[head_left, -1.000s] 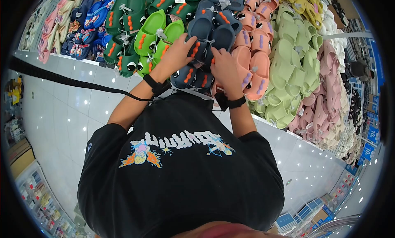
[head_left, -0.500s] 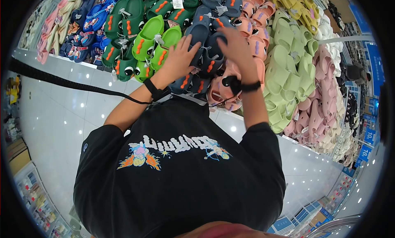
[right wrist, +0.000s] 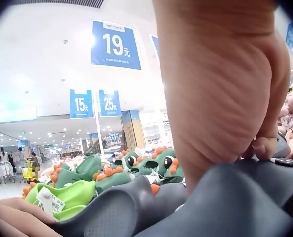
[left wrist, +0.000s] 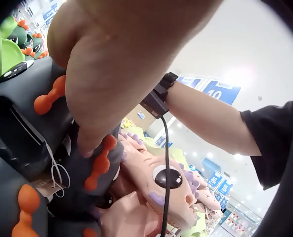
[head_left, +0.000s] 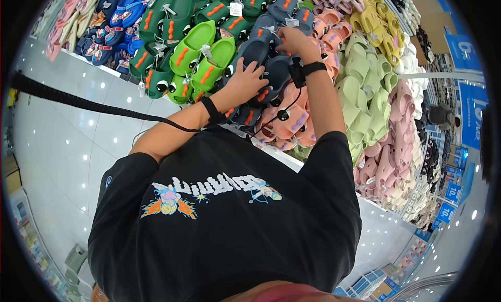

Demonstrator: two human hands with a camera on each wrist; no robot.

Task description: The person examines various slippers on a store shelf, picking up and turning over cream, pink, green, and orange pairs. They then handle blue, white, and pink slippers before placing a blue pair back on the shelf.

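Observation:
Dark grey-blue slippers [head_left: 276, 69], with orange crests and cartoon eyes, lie in a tied pile under both hands. My left hand [head_left: 245, 85] rests on the nearer ones, fingers loosely spread over the tops. In the left wrist view its fingertips reach down beside an orange crest [left wrist: 101, 163]. Farther back, my right hand [head_left: 300, 43] bends its fingers over the end of a dark slipper. The right wrist view shows curled fingertips [right wrist: 265, 146] at the slipper's dark surface [right wrist: 225, 197]; the palm hides part of this grip.
Bright green slippers [head_left: 190, 49] lie left of the dark ones, and peach slippers [head_left: 287, 111] with eyes lie right. Beyond are pale green slippers [head_left: 360, 93] and pink ones [head_left: 399, 129]. A black strap [head_left: 78, 98] crosses from the left. Price signs [right wrist: 117, 45] hang overhead.
My right hand has lifted from the nearer dark slippers, swung right, then reached to those farther back. My left hand has shifted right onto the dark pair. The head view has turned slightly.

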